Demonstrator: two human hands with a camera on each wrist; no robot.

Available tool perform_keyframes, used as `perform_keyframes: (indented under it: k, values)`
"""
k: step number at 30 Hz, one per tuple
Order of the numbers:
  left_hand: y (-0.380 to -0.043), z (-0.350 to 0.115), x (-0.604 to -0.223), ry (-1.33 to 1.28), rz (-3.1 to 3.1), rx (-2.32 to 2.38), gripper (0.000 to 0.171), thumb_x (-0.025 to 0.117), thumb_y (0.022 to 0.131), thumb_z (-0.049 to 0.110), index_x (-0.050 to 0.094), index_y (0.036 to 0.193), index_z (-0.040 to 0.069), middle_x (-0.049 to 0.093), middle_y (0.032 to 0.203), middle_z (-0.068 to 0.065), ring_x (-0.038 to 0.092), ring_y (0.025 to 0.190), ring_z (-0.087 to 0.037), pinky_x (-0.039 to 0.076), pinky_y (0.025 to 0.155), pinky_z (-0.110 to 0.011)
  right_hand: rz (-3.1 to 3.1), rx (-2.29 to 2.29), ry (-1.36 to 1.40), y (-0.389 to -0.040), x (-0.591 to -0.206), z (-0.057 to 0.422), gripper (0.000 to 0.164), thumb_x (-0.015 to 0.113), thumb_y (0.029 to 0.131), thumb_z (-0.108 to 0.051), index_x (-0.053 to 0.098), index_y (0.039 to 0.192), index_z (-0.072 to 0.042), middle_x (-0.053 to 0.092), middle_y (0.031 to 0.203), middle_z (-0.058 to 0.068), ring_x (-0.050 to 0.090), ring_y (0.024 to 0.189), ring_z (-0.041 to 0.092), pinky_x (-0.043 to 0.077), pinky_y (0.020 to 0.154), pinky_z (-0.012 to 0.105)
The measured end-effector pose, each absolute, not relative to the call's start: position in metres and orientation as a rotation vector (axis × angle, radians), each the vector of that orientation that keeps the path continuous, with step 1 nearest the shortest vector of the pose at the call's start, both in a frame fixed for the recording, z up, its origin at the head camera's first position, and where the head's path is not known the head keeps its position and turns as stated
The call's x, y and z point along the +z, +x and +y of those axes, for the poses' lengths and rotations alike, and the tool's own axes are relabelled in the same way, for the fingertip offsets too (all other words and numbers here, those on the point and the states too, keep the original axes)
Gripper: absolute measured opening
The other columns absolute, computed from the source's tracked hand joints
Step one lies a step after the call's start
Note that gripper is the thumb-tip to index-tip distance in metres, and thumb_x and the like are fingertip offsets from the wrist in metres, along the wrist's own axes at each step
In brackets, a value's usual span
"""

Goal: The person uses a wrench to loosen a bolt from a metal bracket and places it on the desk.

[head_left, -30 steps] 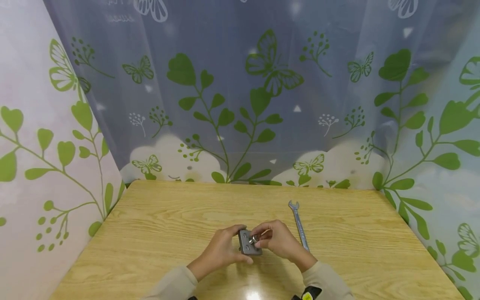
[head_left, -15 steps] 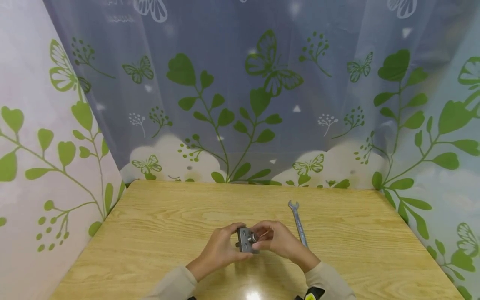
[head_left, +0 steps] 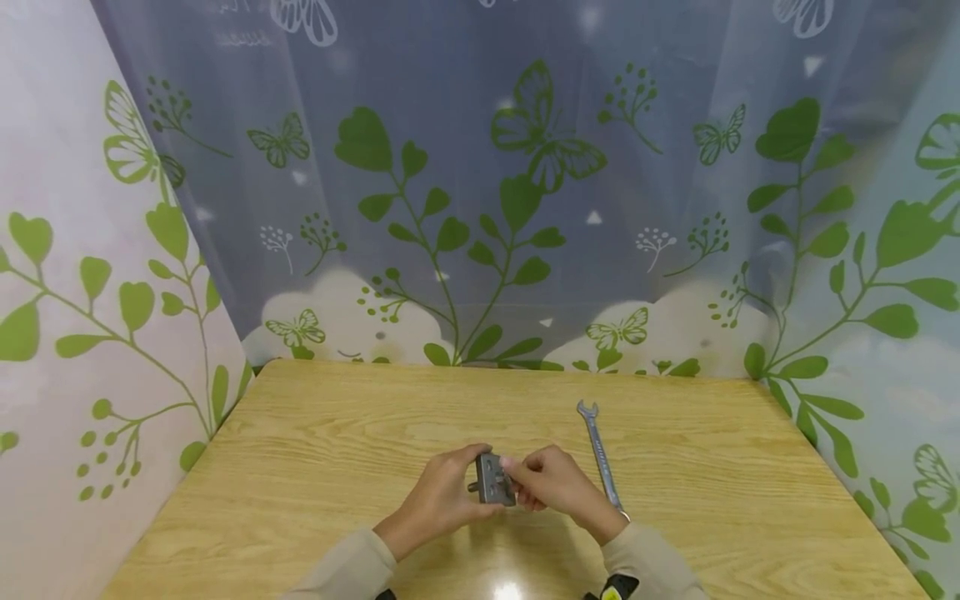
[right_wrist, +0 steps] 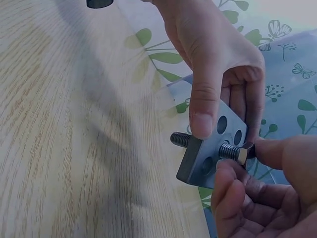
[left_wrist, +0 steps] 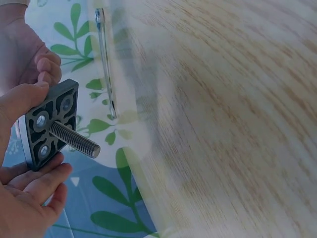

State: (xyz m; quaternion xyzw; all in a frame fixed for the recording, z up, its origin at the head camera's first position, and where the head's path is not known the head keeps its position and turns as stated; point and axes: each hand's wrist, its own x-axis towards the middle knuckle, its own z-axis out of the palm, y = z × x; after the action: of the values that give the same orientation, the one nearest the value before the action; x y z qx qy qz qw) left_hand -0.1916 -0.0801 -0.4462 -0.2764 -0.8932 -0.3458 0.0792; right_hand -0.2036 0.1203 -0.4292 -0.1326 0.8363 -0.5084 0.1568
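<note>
My left hand (head_left: 438, 493) grips a square grey plate (head_left: 488, 481) by its edges, thumb on one side and fingers on the other. Round holes show near its corners. Through the plate's middle runs a threaded bolt (left_wrist: 74, 139), whose shank sticks out on the ribbed face. On the smooth face, in the right wrist view, the hex head (right_wrist: 242, 154) stands off the plate with bare thread between. Thumb and fingers of my right hand (head_left: 562, 483) pinch that head. In the head view, the right fingers partly hide the bolt.
A combination wrench (head_left: 600, 454) lies on the wooden table (head_left: 360, 417), just beyond my right wrist. Behind the table hangs a curtain (head_left: 465, 250) with leaves and butterflies, and similar printed sheets stand at both sides. Both hands are held above the tabletop.
The plate has turned slightly, showing more of the shank on its left side. My right fingers have changed their position on the bolt head, and the right thumb has moved up.
</note>
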Motion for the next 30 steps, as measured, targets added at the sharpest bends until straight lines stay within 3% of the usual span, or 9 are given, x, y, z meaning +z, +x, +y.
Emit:
perform_keyframes:
  k: [8,13,22,30]
  values:
    - [-0.1900,-0.0798,-0.4466,-0.832,-2.669,-1.014,0.071,0.088,0.069,0.025,0.056,0.125,-0.004,0.067,0.115,-0.017,0.068,0.098,-0.026,0.058,0.081,-0.030,2.371,-1.451,-0.439,-0.2032,-0.4258,0.1230,0.035,0.063,0.093,-0.032,0.066,0.081,0.000,0.062,0.064,0.005,0.061,0.059,0.016,0.058,0.062,0.041]
    - [-0.1902,-0.0807,-0.4477,-0.829,-2.672,-1.009,0.072,0.088,0.068,0.025,0.056,0.126,-0.004,0.066,0.117,-0.019,0.067,0.100,-0.027,0.057,0.085,-0.032,2.399,-1.474,-0.564,-0.2032,-0.4234,0.1253,0.021,0.073,0.086,-0.021,0.067,0.093,-0.002,0.066,0.080,0.007,0.063,0.073,0.018,0.058,0.066,0.036]
    - [-0.1917,-0.0847,-0.4506,-0.823,-2.643,-1.161,0.072,0.087,0.069,0.027,0.055,0.126,-0.003,0.068,0.110,-0.017,0.068,0.094,-0.025,0.058,0.081,-0.038,2.409,-1.515,-0.701,-0.2060,-0.4249,0.1284,0.021,0.076,0.081,-0.007,0.071,0.102,-0.005,0.069,0.099,0.010,0.064,0.085,0.019,0.054,0.071,0.023]
    - [-0.1929,-0.0859,-0.4510,-0.825,-2.628,-1.296,0.066,0.085,0.071,0.032,0.058,0.124,0.002,0.068,0.112,-0.012,0.067,0.098,-0.023,0.056,0.086,-0.042,2.386,-1.504,-0.799,-0.2081,-0.4255,0.1284,0.020,0.071,0.082,0.002,0.070,0.101,-0.003,0.068,0.098,0.010,0.063,0.085,0.020,0.055,0.073,0.025]
